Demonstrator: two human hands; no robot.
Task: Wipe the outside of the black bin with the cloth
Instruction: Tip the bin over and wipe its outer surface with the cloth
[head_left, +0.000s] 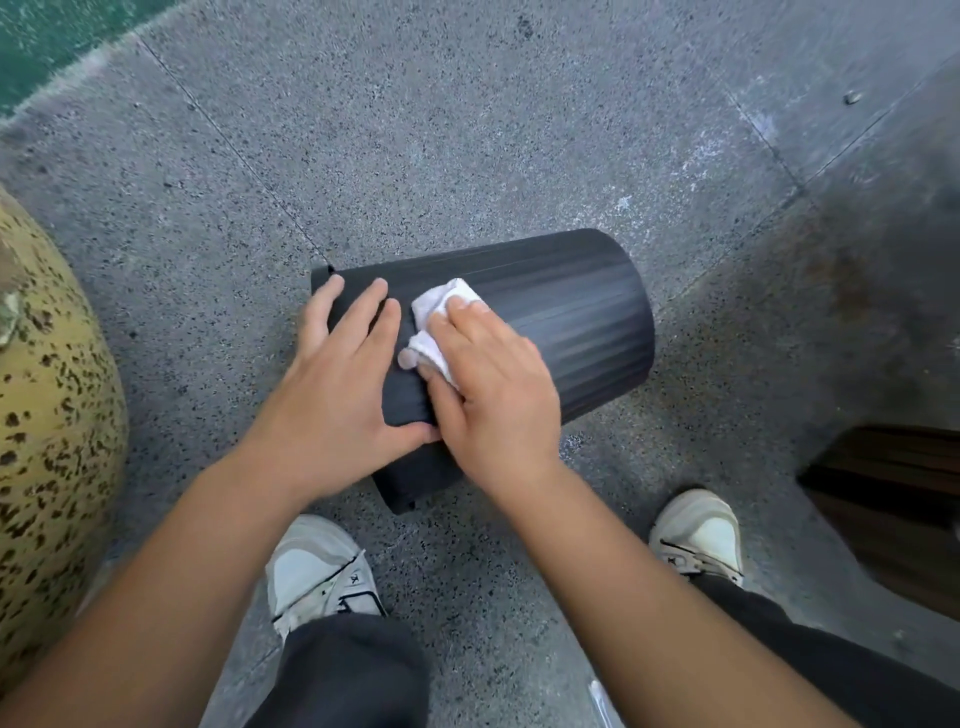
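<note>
Seemingly one cloth (441, 322), two hands, one bin (571, 317).

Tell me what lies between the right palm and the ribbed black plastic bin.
In the head view, a crumpled white cloth sits between the right hand and the bin, pressed against its side.

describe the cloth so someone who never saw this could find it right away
Start at the black bin lying on its side on the speckled grey floor. Two hands rest on its ribbed wall; the cloth is bunched under the right hand. It is the only white thing on the bin.
</note>
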